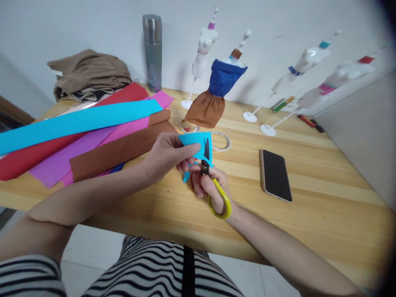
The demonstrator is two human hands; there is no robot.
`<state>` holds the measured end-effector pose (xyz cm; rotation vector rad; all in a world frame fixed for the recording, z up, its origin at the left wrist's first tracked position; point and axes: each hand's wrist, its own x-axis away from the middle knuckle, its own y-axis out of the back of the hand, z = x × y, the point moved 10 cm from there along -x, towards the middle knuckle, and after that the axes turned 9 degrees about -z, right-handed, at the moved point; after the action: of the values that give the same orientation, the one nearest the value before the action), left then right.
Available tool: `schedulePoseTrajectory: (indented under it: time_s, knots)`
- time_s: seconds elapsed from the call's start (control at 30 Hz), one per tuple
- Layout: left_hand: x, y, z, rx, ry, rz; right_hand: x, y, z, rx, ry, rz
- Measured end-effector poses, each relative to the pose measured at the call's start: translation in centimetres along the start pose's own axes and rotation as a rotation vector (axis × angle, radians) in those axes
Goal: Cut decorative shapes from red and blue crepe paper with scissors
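Observation:
My left hand pinches a small light-blue piece of paper between thumb and fingers, above the table. In my right hand is a pair of scissors with yellow handles and dark blades. My thumb and fingers are closed round the handles. The blades point away from me and lie across the right end of the blue piece, close to its edge. A small blue scrap shows just below my left fingers. Part of the far scissor handle is hidden by my right hand.
Strips of coloured paper lie to the left, before folded brown cloth and a metal flask. Several mannequins on stands line the wall, one in a blue and brown dress. A tape roll and phone lie right.

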<state>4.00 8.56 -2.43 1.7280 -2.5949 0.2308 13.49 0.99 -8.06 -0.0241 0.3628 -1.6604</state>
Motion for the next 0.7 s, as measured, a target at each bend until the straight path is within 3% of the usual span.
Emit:
schedulePoseTrajectory:
  time_s: [0.7]
  knots:
    - [0.5, 0.2, -0.4, -0.017, -0.007, -0.063, 0.0, 0.2, -0.4, 0.066, -0.003, -0.021]
